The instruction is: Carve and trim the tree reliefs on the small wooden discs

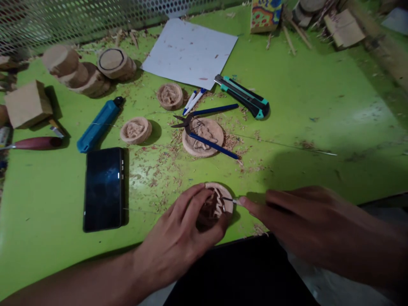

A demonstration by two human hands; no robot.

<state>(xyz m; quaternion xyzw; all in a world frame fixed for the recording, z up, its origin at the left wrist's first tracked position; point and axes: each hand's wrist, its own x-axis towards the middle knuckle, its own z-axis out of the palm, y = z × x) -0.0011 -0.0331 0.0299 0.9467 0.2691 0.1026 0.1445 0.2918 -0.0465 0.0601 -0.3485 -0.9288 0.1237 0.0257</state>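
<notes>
Near the front edge of the green table lies a round wooden piece [228,196] with a raised rim and a carved wavy relief inside. My left hand [186,229] wraps around its left and near sides, fingers over the rim, hiding part of the hollow. From the right, my right hand [287,212] grips a thin carving tool [230,199]; its dark metal tip reaches over the rim to the relief. The tool's handle is mostly hidden in my fingers. Just beyond, blue-handled pliers [214,146] rest across a carved wooden disc [205,135].
A phone [103,189], a blue cutter [100,124] and two small carved bowls [136,130] lie to the left. Farther back are a green-black utility knife [244,97], pens [194,101], white paper [191,51] and wood blocks [28,105]. A thin wire [287,144] crosses the table among shavings.
</notes>
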